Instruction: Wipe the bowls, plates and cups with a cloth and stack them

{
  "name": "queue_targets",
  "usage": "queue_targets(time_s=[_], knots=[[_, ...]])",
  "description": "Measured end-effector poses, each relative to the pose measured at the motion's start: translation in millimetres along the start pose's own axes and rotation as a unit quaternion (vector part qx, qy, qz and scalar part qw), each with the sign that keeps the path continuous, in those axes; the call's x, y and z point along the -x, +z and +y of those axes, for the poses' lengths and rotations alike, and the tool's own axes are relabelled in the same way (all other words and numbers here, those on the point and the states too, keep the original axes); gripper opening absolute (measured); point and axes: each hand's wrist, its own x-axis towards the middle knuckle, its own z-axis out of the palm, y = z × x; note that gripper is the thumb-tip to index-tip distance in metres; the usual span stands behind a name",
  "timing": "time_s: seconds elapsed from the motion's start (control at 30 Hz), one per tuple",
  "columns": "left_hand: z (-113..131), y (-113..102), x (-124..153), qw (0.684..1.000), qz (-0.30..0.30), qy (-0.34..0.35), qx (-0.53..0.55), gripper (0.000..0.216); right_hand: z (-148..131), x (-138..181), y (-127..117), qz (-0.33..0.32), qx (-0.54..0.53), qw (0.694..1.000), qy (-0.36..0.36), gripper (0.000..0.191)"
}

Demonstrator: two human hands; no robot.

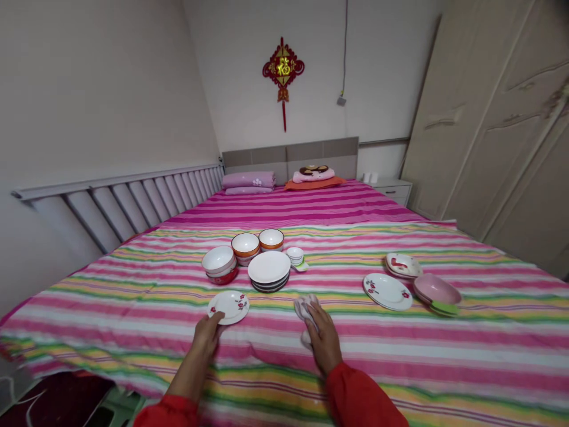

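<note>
My left hand grips the near edge of a white plate with red flowers, thumb on top. To its right, my right hand is closed on a pale crumpled cloth over the striped bedspread. Just beyond the flowered plate stands a stack of plates, the top one plain white. Behind and left of that stack are stacked bowls: a white one above a red one, and two piles with orange-brown bands. Small white dishes with a green-edged piece sit beside the stack.
At right lie flowered plates, a patterned bowl and a pink bowl over something green. A white radiator lines the left wall. Folded bedding rests by the headboard; a wardrobe stands at right.
</note>
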Motion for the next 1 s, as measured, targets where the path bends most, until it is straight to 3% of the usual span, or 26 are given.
queue_targets(time_s=[0.17,0.3,0.37,0.43,0.53,0.6,0.67,0.73,0.8,0.9,1.0], knots=[[-14.9,25.7,32.6,0.992,-0.060,-0.074,0.084,0.052,-2.8,-6.1,-1.0,0.063,-0.143,0.982,0.102,0.035],[-32.2,63.4,62.4,0.969,-0.103,-0.118,0.190,0.072,-12.4,-19.0,-18.2,0.110,-0.292,0.904,0.291,0.043],[-43.9,83.1,71.5,0.954,-0.135,-0.158,0.217,0.075,-19.3,-25.0,-30.1,0.131,-0.342,0.874,0.320,0.045],[-57.2,100.5,75.6,0.936,-0.170,-0.202,0.232,0.075,-26.9,-28.4,-39.6,0.150,-0.353,0.873,0.301,0.048],[-78.0,119.2,75.2,0.910,-0.233,-0.246,0.239,0.071,-35.8,-26.1,-44.5,0.148,-0.260,0.924,0.237,0.051],[-90.1,125.6,73.3,0.891,-0.287,-0.259,0.238,0.059,-38.0,-19.3,-41.2,0.102,-0.157,0.972,0.142,0.044],[-99.1,127.0,71.4,0.872,-0.342,-0.256,0.238,0.048,-37.0,-9.1,-33.7,0.013,-0.052,0.998,0.019,0.037],[-104.5,124.8,69.9,0.858,-0.384,-0.253,0.226,0.058,-34.2,1.7,-23.3,-0.091,0.042,0.992,-0.081,0.037],[-106.8,121.5,69.4,0.859,-0.391,-0.256,0.208,0.067,-32.2,8.9,-11.8,-0.175,0.117,0.970,-0.123,0.043],[-107.2,120.0,70.6,0.870,-0.369,-0.247,0.216,0.065,-34.7,4.2,3.6,-0.250,0.196,0.942,-0.110,0.049],[-108.1,124.1,72.1,0.871,-0.356,-0.230,0.249,0.066,-42.2,-18.2,13.7,-0.270,0.240,0.929,-0.083,0.049]])
